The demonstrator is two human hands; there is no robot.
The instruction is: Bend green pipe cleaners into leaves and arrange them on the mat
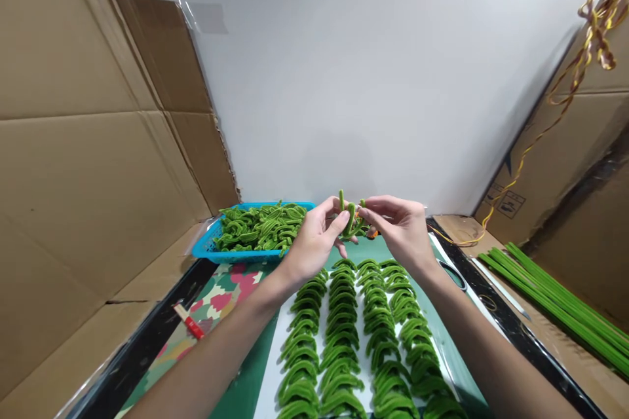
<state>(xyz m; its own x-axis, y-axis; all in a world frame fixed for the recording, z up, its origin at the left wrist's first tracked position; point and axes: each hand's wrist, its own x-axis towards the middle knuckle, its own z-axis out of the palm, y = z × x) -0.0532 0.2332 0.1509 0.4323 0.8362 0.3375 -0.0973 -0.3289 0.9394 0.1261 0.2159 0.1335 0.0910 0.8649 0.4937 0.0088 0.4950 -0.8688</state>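
Observation:
Both hands are raised over the far end of the table and meet around a small piece of bent green pipe cleaner [350,217]. My left hand [322,230] pinches it between thumb and fingers, one fuzzy end sticking up. From the other side my right hand [399,226] closes thumb and forefinger on its right part; the exact grip is partly hidden by the fingers. Below them, curved green pipe-cleaner pieces [341,321] lie in several overlapping columns on a white sheet [275,366]. Something small and orange [373,234] shows behind my right hand.
A blue basket [206,245] heaped with green pipe-cleaner pieces [265,226] stands at the back left. Long green stems [555,294] lie at the right, near scissors [453,275]. A red-and-cream object [189,322] rests at the left. Cardboard walls [83,124] flank the table.

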